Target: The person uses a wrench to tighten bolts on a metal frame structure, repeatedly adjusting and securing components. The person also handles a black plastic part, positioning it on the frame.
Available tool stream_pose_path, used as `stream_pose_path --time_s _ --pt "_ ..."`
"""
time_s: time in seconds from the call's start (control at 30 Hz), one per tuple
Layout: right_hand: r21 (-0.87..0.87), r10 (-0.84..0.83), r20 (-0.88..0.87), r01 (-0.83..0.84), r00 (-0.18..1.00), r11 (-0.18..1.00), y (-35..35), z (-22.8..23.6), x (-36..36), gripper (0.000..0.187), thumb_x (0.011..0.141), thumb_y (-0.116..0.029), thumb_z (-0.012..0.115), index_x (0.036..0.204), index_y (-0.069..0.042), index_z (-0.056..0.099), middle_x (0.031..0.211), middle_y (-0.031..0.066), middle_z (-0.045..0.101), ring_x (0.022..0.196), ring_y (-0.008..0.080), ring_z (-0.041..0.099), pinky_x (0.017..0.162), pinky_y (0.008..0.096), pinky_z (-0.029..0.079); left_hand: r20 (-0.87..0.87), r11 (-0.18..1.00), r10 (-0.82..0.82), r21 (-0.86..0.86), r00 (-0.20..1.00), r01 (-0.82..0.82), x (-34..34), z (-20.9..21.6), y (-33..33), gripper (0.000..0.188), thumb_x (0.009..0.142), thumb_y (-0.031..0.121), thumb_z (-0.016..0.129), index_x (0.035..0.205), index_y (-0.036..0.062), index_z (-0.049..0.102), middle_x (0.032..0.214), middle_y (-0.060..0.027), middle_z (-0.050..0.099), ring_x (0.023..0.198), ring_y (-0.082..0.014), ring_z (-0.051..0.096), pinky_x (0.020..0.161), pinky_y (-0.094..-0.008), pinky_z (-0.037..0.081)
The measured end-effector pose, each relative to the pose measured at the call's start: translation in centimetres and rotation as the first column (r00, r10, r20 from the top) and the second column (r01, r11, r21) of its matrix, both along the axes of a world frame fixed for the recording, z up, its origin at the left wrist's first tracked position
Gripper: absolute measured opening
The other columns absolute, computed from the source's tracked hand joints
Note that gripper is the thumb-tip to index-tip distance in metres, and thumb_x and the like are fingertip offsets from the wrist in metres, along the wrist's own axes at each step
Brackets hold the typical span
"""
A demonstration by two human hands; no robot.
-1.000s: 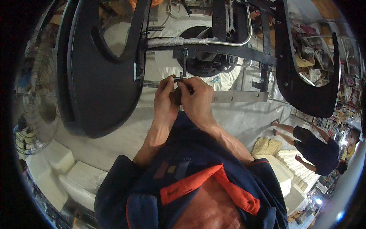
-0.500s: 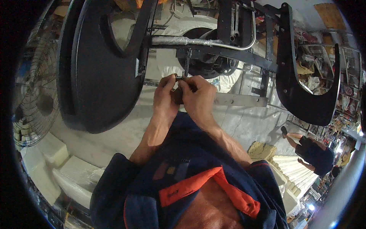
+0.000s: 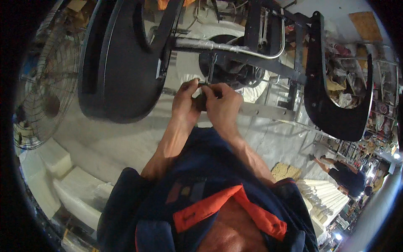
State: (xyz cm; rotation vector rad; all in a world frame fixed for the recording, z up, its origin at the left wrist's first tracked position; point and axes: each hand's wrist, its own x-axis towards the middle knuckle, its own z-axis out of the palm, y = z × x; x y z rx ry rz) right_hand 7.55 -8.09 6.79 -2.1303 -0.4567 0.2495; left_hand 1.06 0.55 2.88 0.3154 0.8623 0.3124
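My left hand [image 3: 184,103] and my right hand [image 3: 226,105] are close together in front of my chest. Their fingertips pinch a small dark piece [image 3: 201,102] at the lower end of a thin metal rod [image 3: 212,69]. Fingers cover most of that piece, so its kind stays hidden. The rod comes down from a crossbar of a black metal frame [image 3: 277,64]. Beyond my right hand runs a flat grey metal bar with holes [image 3: 268,112]. A bent chrome tube [image 3: 268,56], partly wrapped in clear plastic, lies along the frame.
Large black curved panels flank the frame, one at left [image 3: 126,80] and one at right [image 3: 336,113]. Wrenches [image 3: 264,31] rest on the frame. A wire-guard fan [image 3: 46,92] stands far left, above wrapped foam blocks [image 3: 82,191]. Another person [image 3: 346,178] walks at right near crowded shelves.
The view has shifted slightly, so the frame and left panel appear farther right. Both hands keep their pinch at the rod's end. The other person's legs have changed position.
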Motion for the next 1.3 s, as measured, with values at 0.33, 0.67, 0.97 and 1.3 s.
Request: stream_pose_path --time_s 0.33,0.67,0.97,1.3 --pt "-0.002 0.039 0.123 -0.039 0.992 0.999 0.4 -1.1 0.6 0.020 0.082 -0.017 0.079 0.083 0.002 0.073 0.075 0.0172 0.071 0.065 0.0285 0.070 0.060 0.0368 0.052 0.055 0.998 -0.018 0.056 0.998 0.015 0.9 -0.9 1.2 0.027 0.097 0.021 0.067 0.114 0.0041 0.055 0.097 -0.0102 0.062 0.086 -0.0240 0.065 0.072 -0.0383 0.057" --pt "-0.010 0.106 0.225 -0.106 0.969 0.994 -0.9 -1.7 1.0 0.030 0.083 -0.018 0.078 0.106 -0.001 0.071 0.082 0.0138 0.070 0.063 0.0279 0.067 0.060 0.0384 0.051 0.039 0.995 -0.017 0.103 0.999 0.013 0.5 -0.4 0.6 0.023 0.098 0.021 0.066 0.113 0.0065 0.055 0.099 -0.0089 0.063 0.084 -0.0237 0.068 0.070 -0.0385 0.060" --pt "-0.056 0.117 0.196 -0.108 0.973 0.993 -0.8 -2.0 1.3 0.031 0.084 -0.019 0.075 0.108 -0.001 0.072 0.087 0.0134 0.068 0.074 0.0327 0.069 0.065 0.0415 0.052 -0.049 0.966 -0.062 0.250 0.997 0.072 1.2 0.3 0.5 0.019 0.100 0.024 0.063 0.109 0.0069 0.061 0.098 -0.0054 0.065 0.086 -0.0171 0.066 0.071 -0.0334 0.056" --pt "0.148 0.074 0.353 -0.133 0.933 0.980 -5.2 -0.2 1.8 0.043 0.079 -0.006 0.077 0.120 0.000 0.065 0.111 0.0172 0.066 0.083 0.0305 0.070 0.076 0.0389 0.056 -0.061 0.601 -0.127 0.789 0.990 0.125 -0.2 -1.1 -1.5 0.036 0.099 0.009 0.058 0.133 -0.0041 0.059 0.135 -0.0086 0.056 0.106 -0.0129 0.063 0.095 -0.0290 0.048"
